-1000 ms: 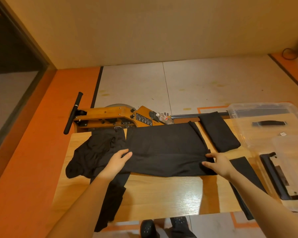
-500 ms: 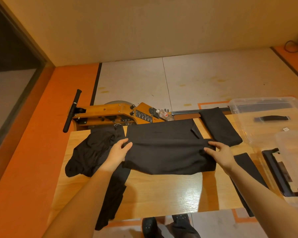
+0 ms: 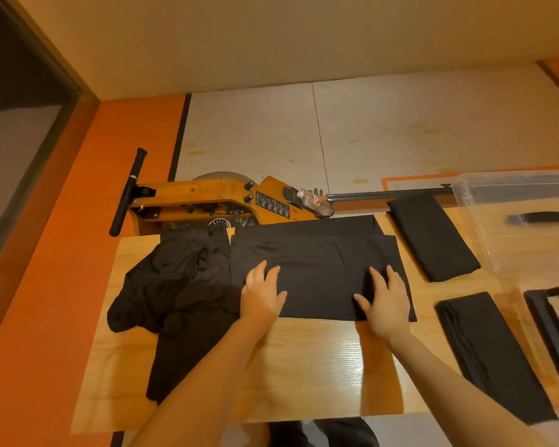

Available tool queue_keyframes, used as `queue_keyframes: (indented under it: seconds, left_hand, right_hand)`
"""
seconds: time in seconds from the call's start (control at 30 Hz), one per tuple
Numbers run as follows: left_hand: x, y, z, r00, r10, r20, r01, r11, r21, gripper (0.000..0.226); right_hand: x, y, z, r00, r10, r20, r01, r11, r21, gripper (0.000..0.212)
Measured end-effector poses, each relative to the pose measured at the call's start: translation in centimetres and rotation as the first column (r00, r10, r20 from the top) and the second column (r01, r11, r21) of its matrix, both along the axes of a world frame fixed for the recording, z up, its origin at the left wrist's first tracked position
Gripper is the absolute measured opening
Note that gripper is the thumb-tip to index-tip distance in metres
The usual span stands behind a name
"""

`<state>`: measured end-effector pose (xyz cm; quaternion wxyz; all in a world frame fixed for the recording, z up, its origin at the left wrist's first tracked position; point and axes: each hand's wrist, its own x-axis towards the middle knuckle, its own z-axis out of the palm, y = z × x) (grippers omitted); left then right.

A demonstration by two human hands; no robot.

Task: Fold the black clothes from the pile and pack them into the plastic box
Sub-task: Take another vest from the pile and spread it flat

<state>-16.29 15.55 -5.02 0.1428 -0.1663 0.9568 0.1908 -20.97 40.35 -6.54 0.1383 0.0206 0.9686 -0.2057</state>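
The rectangular light-wood table [image 3: 320, 366] has a smooth, faintly glossy grained top. The flat black cloth garment [image 3: 317, 262] on it looks matt and soft (as does the crumpled black cloth pile [image 3: 175, 279]). The clear plastic box [image 3: 513, 201] is shiny. The orange wooden rowing machine [image 3: 207, 198] carries a grey metal rail [image 3: 384, 195].

No legible text; black label [image 3: 272, 206] on wooden rowing machine [image 3: 207, 198] too small to read.

Left hand [image 3: 261, 298]: bare, no glove, ring or watch.
Right hand [image 3: 384, 306]: bare likewise.
Forearms: unsleeved to the frame's 6 o'clock edge.
Fingers [image 3: 377, 279]: unadorned.
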Motion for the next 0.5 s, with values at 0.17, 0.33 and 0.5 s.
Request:
queue_keyframes:
  seconds: [0.17, 0.33, 0.5]
  left_hand:
    - [0.2, 0.8, -2.0, 0.972, 0.142, 0.184, -0.126, 0.987, -0.097, 0.087]
    - [1.4, 1.3, -2.5, 0.953, 0.145, 0.265, -0.115, 0.986, -0.124, 0.094]
    - [4.4, 2.6, -2.2, 0.945, 0.168, 0.279, -0.142, 0.983, -0.113, 0.095]
  right_hand:
    - [0.8, 0.6, -2.7, 0.995, 0.097, 0.002, -0.096, 0.982, 0.164, 0.085]
    - [1.6, 1.7, -3.0, 0.992, 0.128, -0.001, -0.126, 0.974, 0.191, 0.09]
    - [3.6, 3.1, -3.0, 0.986, 0.161, 0.029, -0.164, 0.968, 0.191, 0.09]
